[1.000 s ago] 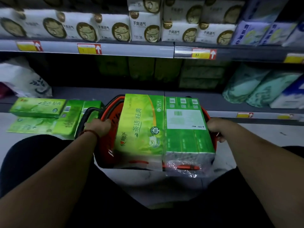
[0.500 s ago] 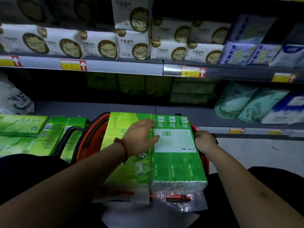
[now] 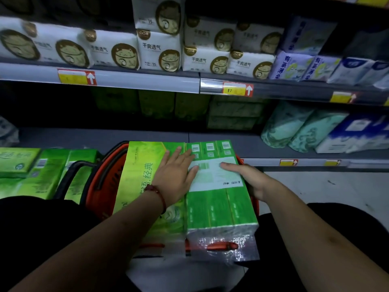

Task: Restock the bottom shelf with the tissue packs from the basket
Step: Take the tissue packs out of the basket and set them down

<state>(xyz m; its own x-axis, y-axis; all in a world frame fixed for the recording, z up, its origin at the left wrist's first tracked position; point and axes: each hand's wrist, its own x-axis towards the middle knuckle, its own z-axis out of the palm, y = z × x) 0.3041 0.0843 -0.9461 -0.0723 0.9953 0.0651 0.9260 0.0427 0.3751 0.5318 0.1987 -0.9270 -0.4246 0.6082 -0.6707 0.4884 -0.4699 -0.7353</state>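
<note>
Stock on view, counted. One red basket (image 3: 109,194) with black handles (image 3: 63,182) stands on the floor in front of the bottom shelf (image 3: 105,138). Two green tissue packs lie side by side across the basket's top. The left tissue pack (image 3: 139,169) is lime-coloured with printed characters. The right tissue pack (image 3: 219,209) is darker, with a white label and three barcodes at its far end. The left hand (image 3: 174,178) lies flat over the seam between the two packs, fingers (image 3: 185,154) straight and slightly spread, holding nothing. One red cord bracelet (image 3: 157,192) sits on its wrist. The right hand (image 3: 250,180) clasps the right edge of the right tissue pack. Its thumb (image 3: 229,166) rests on the label; the other fingers drop over the side, out of sight. Left of the basket lie loose green packs (image 3: 48,171), at least three, blurred. On the bottom shelf, at the back: dark green packs (image 3: 156,103), three in a row, with a dim stack beside them that cannot be counted. To the right: two pale-green roll packs (image 3: 282,125) and one blue-and-white pack (image 3: 357,133). On the shelf above: white cat-emblem packs (image 3: 157,51), at least eight. Price tags (image 3: 76,76): three on the upper rail, two on the lower.
</note>
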